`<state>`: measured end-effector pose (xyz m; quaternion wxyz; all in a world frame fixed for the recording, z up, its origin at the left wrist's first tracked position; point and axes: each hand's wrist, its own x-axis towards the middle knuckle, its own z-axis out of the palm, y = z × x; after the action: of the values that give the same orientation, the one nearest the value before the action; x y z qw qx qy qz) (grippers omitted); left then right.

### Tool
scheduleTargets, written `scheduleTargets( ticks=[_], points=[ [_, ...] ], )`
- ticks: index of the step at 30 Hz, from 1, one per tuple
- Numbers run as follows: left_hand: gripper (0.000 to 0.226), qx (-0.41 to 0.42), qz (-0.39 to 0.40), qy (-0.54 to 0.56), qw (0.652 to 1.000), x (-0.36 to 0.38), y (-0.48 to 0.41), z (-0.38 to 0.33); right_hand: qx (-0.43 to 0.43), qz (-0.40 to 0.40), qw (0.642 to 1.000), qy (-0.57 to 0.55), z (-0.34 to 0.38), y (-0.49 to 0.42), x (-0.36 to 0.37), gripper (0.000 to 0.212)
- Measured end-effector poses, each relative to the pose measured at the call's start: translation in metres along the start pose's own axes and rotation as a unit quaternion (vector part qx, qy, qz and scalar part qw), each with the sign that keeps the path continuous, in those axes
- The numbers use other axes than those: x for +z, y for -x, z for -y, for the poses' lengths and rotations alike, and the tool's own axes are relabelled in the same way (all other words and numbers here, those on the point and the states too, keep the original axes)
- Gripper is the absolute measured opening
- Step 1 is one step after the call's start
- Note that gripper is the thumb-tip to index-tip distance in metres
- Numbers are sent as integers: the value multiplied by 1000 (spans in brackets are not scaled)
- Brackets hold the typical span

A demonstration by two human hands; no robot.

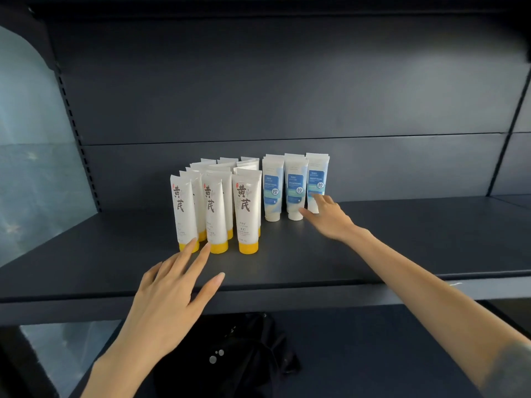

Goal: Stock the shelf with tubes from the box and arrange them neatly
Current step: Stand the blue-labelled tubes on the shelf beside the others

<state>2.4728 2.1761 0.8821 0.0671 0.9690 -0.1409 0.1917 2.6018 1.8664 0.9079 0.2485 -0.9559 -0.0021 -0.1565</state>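
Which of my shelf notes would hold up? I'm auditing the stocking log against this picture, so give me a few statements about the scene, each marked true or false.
1. The yellow-capped tubes stand cap down on the shelf. True.
2. The blue-label tubes stand left of the yellow-capped ones. False: they stand to their right.
3. The right hand touches the rightmost blue-label tube. True.
4. The left hand holds a tube in the air. False: it holds nothing; its straight fingers reach the cap of the front-left yellow-capped tube.
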Motion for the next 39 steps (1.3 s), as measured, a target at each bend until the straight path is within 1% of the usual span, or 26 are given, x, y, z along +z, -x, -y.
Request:
scheduleTargets(
  ticks=[4,8,11,15,22,26,29,33,36,39],
  points=[
    [92,11,-2,10,1000,-2,-1,-4,-25,-4,988,151,1,47,-18,68],
    [92,30,0,29,999,-2,3,-9,-9,-8,975,222,-7,104,-33,72],
    [94,46,5,36,998,0,4,-17,15,-22,967,254,-18,145,-42,77],
    [94,63,16,32,997,5,8,-31,62,-30,960,272,-42,198,-53,85],
    [93,84,22,2,996,9,9,-60,133,-36,949,283,-88,256,-76,81],
    [81,87,32,12,996,11,13,-89,156,-39,947,280,-113,280,-93,82],
    [81,101,34,14,994,12,19,-123,167,-36,947,274,-136,299,-107,84],
    [80,136,49,67,987,16,34,-184,192,-35,938,286,-177,339,-125,86],
    [78,170,54,63,982,24,48,-230,227,-22,932,283,-210,376,-135,87],
    [77,195,68,73,976,38,64,-272,266,-10,926,268,-241,413,-144,84]
  ],
)
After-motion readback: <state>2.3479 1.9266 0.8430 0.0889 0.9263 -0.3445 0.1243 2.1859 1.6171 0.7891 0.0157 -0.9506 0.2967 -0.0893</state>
